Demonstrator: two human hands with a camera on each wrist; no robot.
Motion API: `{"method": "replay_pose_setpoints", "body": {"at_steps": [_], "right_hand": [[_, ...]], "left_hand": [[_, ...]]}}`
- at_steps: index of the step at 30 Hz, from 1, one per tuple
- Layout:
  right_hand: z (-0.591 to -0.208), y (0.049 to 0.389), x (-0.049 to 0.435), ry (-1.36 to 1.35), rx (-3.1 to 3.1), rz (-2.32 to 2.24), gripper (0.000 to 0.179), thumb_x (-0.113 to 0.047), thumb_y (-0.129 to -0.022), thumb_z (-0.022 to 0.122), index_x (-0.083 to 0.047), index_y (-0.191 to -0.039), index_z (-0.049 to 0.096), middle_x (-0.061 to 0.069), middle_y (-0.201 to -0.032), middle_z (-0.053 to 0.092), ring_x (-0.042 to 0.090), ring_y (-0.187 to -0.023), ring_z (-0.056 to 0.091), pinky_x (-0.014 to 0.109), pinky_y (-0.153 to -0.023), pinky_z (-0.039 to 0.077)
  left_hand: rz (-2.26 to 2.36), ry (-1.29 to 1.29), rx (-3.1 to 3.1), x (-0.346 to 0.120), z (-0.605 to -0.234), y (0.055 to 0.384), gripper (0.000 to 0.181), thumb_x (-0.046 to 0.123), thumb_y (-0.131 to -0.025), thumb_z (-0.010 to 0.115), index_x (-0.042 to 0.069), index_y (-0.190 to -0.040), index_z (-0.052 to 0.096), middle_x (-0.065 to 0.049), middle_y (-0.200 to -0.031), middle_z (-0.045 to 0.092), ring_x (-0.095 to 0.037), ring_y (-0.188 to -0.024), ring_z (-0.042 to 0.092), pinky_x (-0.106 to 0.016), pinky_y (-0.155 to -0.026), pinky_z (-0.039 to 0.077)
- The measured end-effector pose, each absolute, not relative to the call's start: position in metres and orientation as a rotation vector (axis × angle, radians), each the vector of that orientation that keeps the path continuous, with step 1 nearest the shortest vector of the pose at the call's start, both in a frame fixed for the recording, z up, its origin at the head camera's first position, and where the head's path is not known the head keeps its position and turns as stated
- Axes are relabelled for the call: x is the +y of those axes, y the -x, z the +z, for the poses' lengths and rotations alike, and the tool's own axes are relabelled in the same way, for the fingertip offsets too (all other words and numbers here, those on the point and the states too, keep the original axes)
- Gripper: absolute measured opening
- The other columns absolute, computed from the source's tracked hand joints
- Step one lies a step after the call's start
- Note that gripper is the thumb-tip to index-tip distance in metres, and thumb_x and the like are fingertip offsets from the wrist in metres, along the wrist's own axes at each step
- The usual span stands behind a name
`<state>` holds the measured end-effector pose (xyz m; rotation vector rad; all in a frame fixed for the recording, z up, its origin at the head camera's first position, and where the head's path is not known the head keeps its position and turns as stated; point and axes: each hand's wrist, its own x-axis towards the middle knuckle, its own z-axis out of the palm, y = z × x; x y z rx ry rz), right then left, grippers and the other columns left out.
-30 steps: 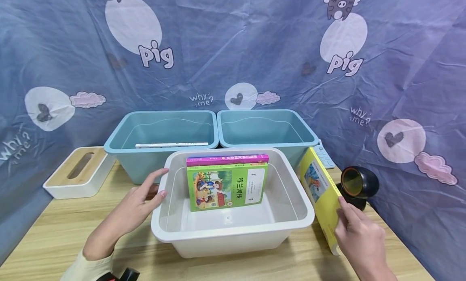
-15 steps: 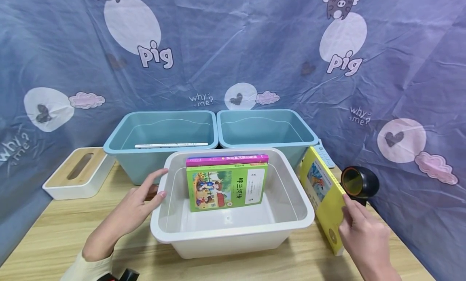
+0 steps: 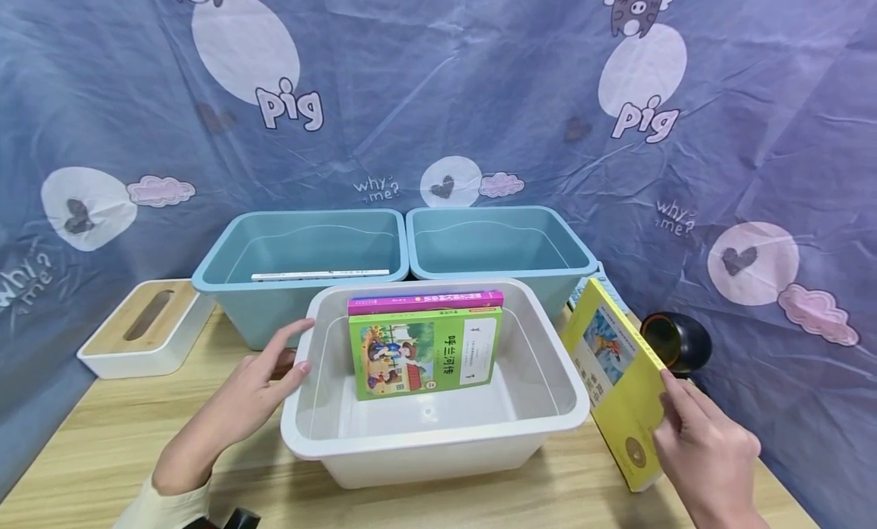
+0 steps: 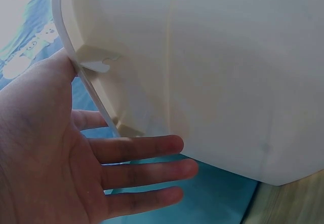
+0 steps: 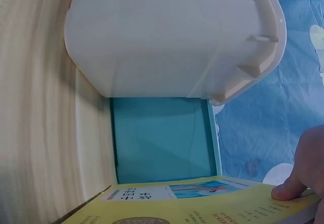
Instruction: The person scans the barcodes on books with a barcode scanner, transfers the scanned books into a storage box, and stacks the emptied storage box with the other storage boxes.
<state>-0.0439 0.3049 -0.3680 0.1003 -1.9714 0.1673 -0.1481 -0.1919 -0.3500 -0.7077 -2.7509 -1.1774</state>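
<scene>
The yellow book (image 3: 626, 403), a flat paper slab with a smooth cover, is just beside the white tub at its three o'clock. It stands on a long edge, tilted slightly; whether that edge touches the surface (image 3: 89, 453) cannot be told. Its long axis runs from eleven o'clock at the far end to five at the near end; the pictured end points far, the round gold seal sits near, and the cover faces about eight o'clock.

The right hand (image 3: 709, 447) pinches the book's upper edge toward its near end. The left hand (image 3: 250, 396), at the white tub's nine o'clock, grips nothing; its thumb and one finger touch the rim, the other three fingers straight along the outer wall.

The white tub (image 3: 445, 439) is glossy plastic, rectangular with rounded corners. Inside, a green book (image 3: 448, 354) stands before a purple book (image 3: 432, 301), both long axes running nine to three.

Two blue plastic tubs sit at eleven (image 3: 253, 316) and one o'clock (image 3: 493, 243). At ten lies a tissue box (image 3: 147, 320) with a grained wooden lid. Wrinkled printed cloth (image 3: 445, 95) hangs at twelve.
</scene>
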Motion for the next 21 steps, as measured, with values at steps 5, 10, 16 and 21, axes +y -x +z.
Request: {"method": "replay_pose_setpoints", "body": {"at_steps": [5, 10, 16, 21], "right_hand": [[-0.3655, 0.0467, 0.3087, -0.090, -1.930, 0.168, 0.034, -0.001, -0.078, 0.051, 0.008, -0.100, 0.076, 0.019, -0.079, 0.072, 0.033, -0.052, 0.058, 0.047, -0.045, 0.038], [-0.3610, 0.0455, 0.3086, -0.023, -1.957, 0.174, 0.031, -0.004, -0.083, 0.052, 0.008, -0.100, 0.075, 0.021, -0.082, 0.073, 0.038, -0.055, 0.061, 0.054, -0.048, 0.038], [-0.3629, 0.0461, 0.3088, 0.038, -2.002, 0.209, 0.029, -0.003, -0.083, 0.052, 0.008, -0.099, 0.075, 0.022, -0.085, 0.073, 0.043, -0.061, 0.063, 0.059, -0.053, 0.040], [-0.3673, 0.0516, 0.3117, 0.059, -1.985, 0.225, 0.030, 0.001, -0.081, 0.052, 0.008, -0.100, 0.074, 0.023, -0.085, 0.073, 0.046, -0.060, 0.062, 0.063, -0.050, 0.038]], "left_hand": [[-1.163, 0.710, -2.749, -0.1922, -0.3515, 0.1478, 0.053, 0.025, -0.105, 0.054, 0.017, -0.154, 0.033, -0.014, -0.117, 0.074, -0.023, -0.102, 0.072, -0.030, -0.080, 0.058], [-1.169, 0.704, -2.753, -0.1925, -0.3519, 0.1476, 0.053, 0.025, -0.105, 0.054, 0.018, -0.153, 0.033, -0.015, -0.117, 0.073, -0.023, -0.102, 0.072, -0.029, -0.079, 0.058], [-1.183, 0.705, -2.755, -0.1926, -0.3513, 0.1479, 0.053, 0.025, -0.105, 0.054, 0.018, -0.153, 0.032, -0.016, -0.118, 0.073, -0.025, -0.102, 0.072, -0.029, -0.079, 0.058], [-1.176, 0.728, -2.738, -0.1930, -0.3510, 0.1482, 0.053, 0.024, -0.105, 0.054, 0.017, -0.153, 0.033, -0.015, -0.117, 0.073, -0.017, -0.101, 0.072, -0.027, -0.078, 0.058]]}}
